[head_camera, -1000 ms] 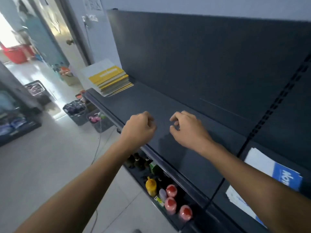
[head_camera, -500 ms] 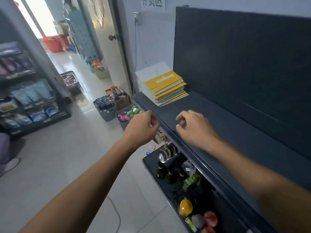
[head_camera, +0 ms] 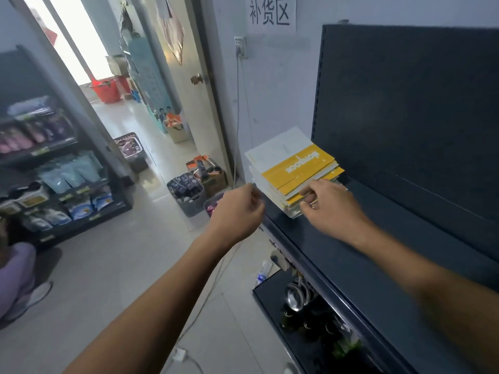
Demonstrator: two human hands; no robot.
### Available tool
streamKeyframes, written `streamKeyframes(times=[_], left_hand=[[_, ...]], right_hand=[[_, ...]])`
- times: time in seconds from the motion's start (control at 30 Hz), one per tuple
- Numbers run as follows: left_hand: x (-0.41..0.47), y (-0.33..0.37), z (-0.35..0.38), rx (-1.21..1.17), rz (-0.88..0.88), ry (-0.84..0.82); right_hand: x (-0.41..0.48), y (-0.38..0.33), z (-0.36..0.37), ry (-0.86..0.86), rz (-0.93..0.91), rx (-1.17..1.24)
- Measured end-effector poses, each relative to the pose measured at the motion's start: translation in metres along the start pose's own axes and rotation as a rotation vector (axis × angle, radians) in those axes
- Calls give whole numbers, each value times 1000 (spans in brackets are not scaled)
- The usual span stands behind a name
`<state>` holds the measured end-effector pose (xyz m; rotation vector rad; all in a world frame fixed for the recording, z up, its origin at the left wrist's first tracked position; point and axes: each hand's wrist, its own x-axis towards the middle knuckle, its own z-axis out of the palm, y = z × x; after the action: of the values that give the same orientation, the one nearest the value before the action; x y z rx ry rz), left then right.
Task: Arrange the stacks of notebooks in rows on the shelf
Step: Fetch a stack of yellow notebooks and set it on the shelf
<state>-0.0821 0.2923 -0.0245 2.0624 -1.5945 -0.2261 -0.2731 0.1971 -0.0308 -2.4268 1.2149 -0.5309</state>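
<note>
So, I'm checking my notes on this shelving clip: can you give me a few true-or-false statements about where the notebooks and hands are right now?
The notebook stack lies at the far end of the shelf, by the wall. True.
The top notebook is blue. False: it is yellow and white.
The left hand holds a notebook. False: it holds nothing, just off the shelf's front edge.
The right hand is at the stack's near corner. True.

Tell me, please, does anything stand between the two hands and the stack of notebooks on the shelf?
Nothing visible does. The right hand is at the near edge of the stack of notebooks; whether it grips yet, I cannot tell. The left hand hangs just off the stack's left corner, with only air between.
</note>
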Motion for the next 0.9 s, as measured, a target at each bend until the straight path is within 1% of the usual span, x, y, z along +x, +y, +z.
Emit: streamKeyframes(times=[0.17,0.3,0.63,0.7,0.8,0.9], left_hand=[[72,6,-5,-22,77,47],[116,10,1,-58,108,56],[197,-12,19,29,258,2],[213,-15,24,18,298,-21],[238,-21,30,-18,380,-76],[259,-25,32,-14,468,-98]], right_hand=[[53,18,-1,27,38,3],[73,32,0,46,101,-6],[102,41,5,63,305,44],[106,39,9,98,334,49],[114,33,18,128,463,68],[118,23,28,172,583,90]])
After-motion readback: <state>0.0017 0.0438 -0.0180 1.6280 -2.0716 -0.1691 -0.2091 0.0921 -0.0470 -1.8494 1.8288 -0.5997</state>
